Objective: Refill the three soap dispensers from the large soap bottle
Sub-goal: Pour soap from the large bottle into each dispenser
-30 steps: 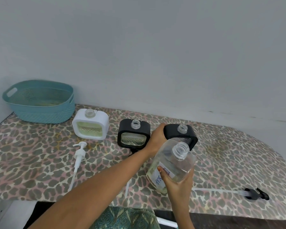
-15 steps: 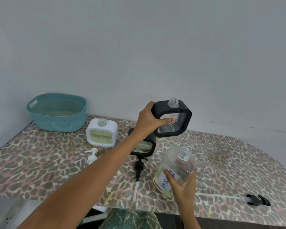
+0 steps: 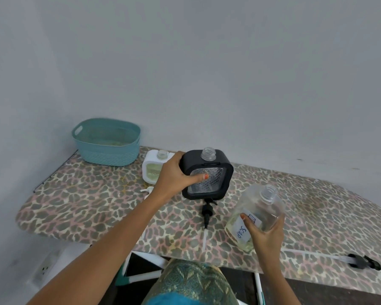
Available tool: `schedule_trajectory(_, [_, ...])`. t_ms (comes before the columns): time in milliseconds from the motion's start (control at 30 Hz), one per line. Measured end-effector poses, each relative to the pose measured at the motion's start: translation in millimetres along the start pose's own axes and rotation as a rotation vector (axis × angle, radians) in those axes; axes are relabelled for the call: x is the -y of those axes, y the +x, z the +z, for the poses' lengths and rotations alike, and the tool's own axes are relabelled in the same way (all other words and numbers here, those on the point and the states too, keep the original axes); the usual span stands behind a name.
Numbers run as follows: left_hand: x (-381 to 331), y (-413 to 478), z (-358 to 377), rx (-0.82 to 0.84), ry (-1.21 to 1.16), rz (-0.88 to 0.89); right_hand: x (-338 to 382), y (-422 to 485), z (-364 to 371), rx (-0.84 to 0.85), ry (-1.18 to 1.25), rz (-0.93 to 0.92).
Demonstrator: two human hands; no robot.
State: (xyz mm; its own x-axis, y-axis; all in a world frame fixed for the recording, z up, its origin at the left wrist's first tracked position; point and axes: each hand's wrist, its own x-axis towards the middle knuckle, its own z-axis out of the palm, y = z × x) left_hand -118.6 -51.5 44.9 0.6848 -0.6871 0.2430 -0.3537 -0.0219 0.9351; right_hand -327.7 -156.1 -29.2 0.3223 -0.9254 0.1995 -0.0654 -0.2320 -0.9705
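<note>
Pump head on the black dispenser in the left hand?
No, the black dispenser gripped by the left hand shows a bare threaded neck, and a black pump lies on the patterned board near it.

White dispenser (image 3: 151,170): right part covered by the left hand (image 3: 174,177). White pump (image 3: 146,191): only a small part shows beside the left forearm. Black pump (image 3: 208,209): far end hidden behind the held black dispenser (image 3: 207,175). Label (image 3: 242,230) on the large soap bottle (image 3: 260,208): upper word covered by the thumb of the right hand (image 3: 264,234) (lower word reads SOAP). Basket (image 3: 107,150): contents indistinct. Both forearms are cut off at the near edge.
</note>
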Motion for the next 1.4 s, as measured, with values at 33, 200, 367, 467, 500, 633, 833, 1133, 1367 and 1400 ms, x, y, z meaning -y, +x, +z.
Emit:
schedule_trajectory(33, [4.1,-3.5,-2.3,0.000,-0.006,-0.007,-0.4,0.3,-0.2,-0.004,-0.006,-0.018])
schedule_trajectory(200, [18.8,-19.7,-8.5,0.027,-0.010,-0.024,-0.5,3.8,0.4,-0.014,-0.001,-0.070])
schedule_trajectory(367, [32.1,-33.2,-16.3,0.075,-0.031,-0.039,11.8,7.4,3.3,-0.012,-0.094,-0.168])
schedule_trajectory(467, [35.8,-37.8,-21.9,0.119,-0.047,-0.026,34.4,13.2,3.4,0.042,-0.165,-0.277])
schedule_trajectory(500, [36.6,-38.7,-23.8,0.135,-0.050,-0.021,41.0,16.6,3.4,0.065,-0.219,-0.325])
schedule_trajectory(633, [36.6,-42.0,-31.1,0.204,-0.028,-0.003,64.2,28.1,5.4,0.140,-0.453,-0.547])
schedule_trajectory(833, [40.6,-45.2,-41.3,0.300,-0.033,-0.006,78.5,41.6,8.8,0.277,-0.551,-0.743])
schedule_trajectory(1133, [38.8,-47.5,-49.2,0.423,0.031,-0.019,76.1,51.2,5.7,0.333,-0.756,-1.030])
schedule_trajectory(1367, [35.9,-48.9,-46.8,0.451,0.058,-0.016,75.7,56.6,1.6,0.355,-0.859,-1.121])
schedule_trajectory(1400, [35.2,-48.8,-46.0,0.453,0.059,-0.015,75.6,57.1,1.5,0.359,-0.872,-1.127])
